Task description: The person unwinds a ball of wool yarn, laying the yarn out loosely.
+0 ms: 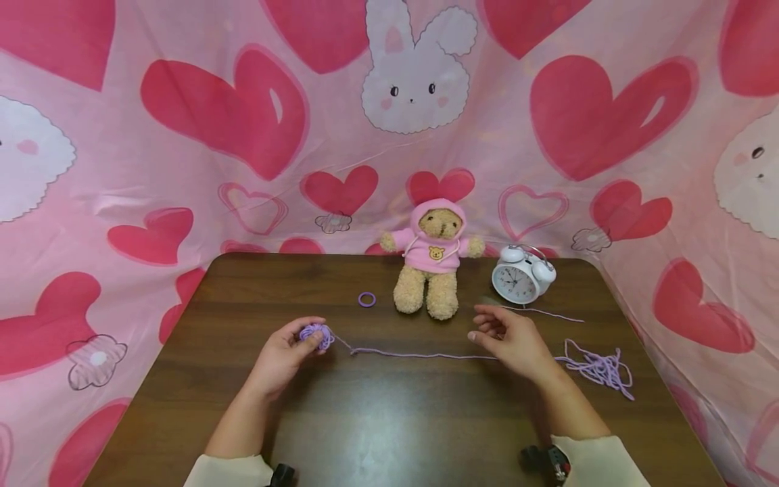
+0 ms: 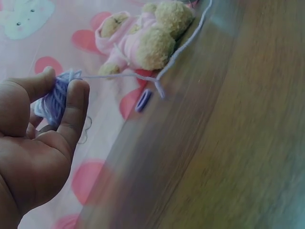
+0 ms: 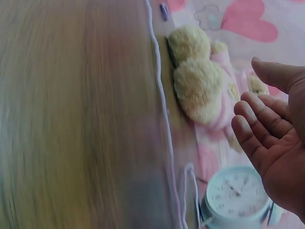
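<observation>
My left hand (image 1: 285, 353) pinches a small wound ball of light purple yarn (image 1: 318, 337) between thumb and fingers. In the left wrist view the ball (image 2: 56, 99) sits at the fingertips, above table level. A yarn strand (image 1: 420, 355) runs from it rightward across the table, passing below my right hand (image 1: 514, 340). That hand hovers with nothing in it; the right wrist view shows its fingers (image 3: 259, 117) loosely extended and the thumb apart. To its right lies a loose tangle of the same yarn (image 1: 599, 370).
Behind the strand, a teddy bear (image 1: 432, 260) in a pink hoodie sits against the heart-print cloth. A white twin-bell alarm clock (image 1: 516, 282) stands to its right, with a yarn end (image 1: 556, 315) before it. Left of the bear lies a purple ring (image 1: 367, 299).
</observation>
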`<state>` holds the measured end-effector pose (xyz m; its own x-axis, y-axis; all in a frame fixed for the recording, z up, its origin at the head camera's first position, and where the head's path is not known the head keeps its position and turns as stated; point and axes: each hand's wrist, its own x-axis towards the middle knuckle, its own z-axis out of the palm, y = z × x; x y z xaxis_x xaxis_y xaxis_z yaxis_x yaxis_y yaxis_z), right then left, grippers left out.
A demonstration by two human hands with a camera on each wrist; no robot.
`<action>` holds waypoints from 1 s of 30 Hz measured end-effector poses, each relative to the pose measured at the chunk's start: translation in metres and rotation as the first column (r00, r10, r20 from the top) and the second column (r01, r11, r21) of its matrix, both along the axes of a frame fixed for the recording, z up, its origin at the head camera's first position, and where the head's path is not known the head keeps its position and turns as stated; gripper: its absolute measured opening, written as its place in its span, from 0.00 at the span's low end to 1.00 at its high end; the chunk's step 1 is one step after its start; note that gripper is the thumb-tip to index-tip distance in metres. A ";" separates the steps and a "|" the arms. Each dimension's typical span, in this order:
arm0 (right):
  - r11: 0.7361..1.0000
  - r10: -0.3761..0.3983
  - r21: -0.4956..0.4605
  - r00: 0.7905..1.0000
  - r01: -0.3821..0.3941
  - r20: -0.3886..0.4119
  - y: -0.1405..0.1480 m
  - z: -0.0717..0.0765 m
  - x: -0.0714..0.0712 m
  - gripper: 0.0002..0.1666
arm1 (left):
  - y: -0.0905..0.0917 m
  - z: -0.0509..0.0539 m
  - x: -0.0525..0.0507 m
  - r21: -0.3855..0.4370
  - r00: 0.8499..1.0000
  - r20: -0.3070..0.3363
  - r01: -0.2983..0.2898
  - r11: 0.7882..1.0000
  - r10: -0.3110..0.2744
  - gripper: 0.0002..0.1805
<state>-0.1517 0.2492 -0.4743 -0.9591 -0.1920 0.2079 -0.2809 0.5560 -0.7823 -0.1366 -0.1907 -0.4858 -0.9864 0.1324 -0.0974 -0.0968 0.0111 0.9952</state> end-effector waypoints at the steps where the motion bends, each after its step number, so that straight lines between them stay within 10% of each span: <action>1: 1.000 0.010 -0.012 1.000 -0.010 0.004 -0.004 -0.001 -0.001 0.28 | 0.002 0.000 0.000 0.004 1.000 -0.002 0.001 1.000 -0.001 0.24; 19: 0.988 0.128 -0.086 0.991 -0.125 0.030 -0.076 -0.007 -0.002 0.26 | 0.040 0.005 -0.003 -0.045 0.995 -0.004 0.102 0.994 -0.103 0.20; 30: 0.968 0.238 -0.046 0.964 -0.245 -0.118 -0.112 -0.017 0.002 0.22 | 0.064 0.004 -0.002 0.045 0.984 -0.005 0.180 0.983 -0.180 0.23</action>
<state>-0.1492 0.1374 -0.4913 -0.8562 -0.3990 0.3283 -0.4876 0.4140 -0.7686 -0.1381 -0.1262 -0.4816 -0.9461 0.3122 -0.0860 -0.0961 -0.0171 0.9952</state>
